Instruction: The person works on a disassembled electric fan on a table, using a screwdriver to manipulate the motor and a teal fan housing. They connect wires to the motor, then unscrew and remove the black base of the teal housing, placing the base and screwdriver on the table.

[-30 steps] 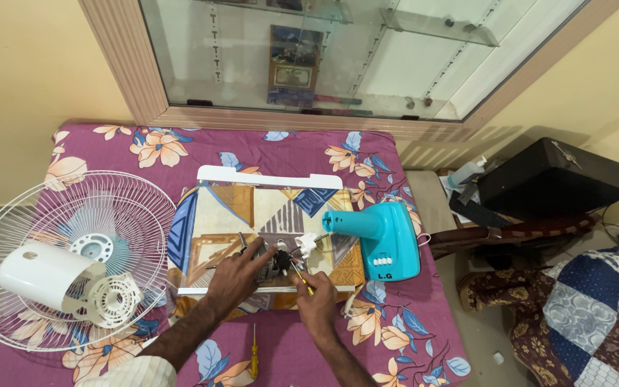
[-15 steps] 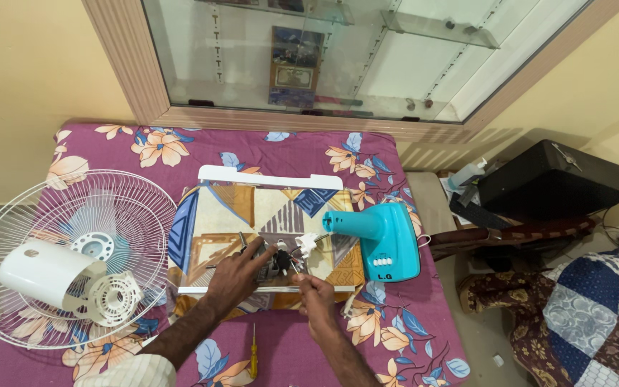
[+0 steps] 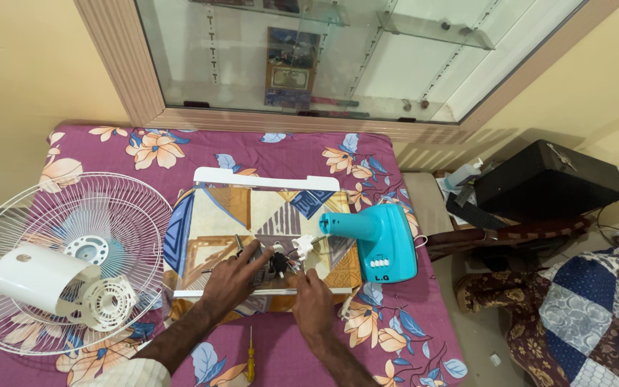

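On the bed, over a purple floral bedsheet (image 3: 266, 154), lies a patterned board (image 3: 216, 222) w/ white rim; both hands work at its near edge. L hand (image 3: 232, 278) lies flat, fingers spread, pressing on a small dark part w/ wires (image 3: 279, 262) at board centre. R hand (image 3: 312, 304) just beside it, fingers curled toward the same part; whether it actually pinches a wire: cannot tell, fingertips hidden. White connector piece (image 3: 304, 246) sits just above R hand, wires running toward the teal fan base (image 3: 380, 240), which stands at board's right edge, touching it. Yellow-handled screwdriver (image 3: 251, 356) on sheet between the two forearms. Left of board: white fan grille (image 3: 73, 258) w/ white motor housing (image 3: 34, 281) resting on it. Black case (image 3: 549, 186) well apart, right of bed
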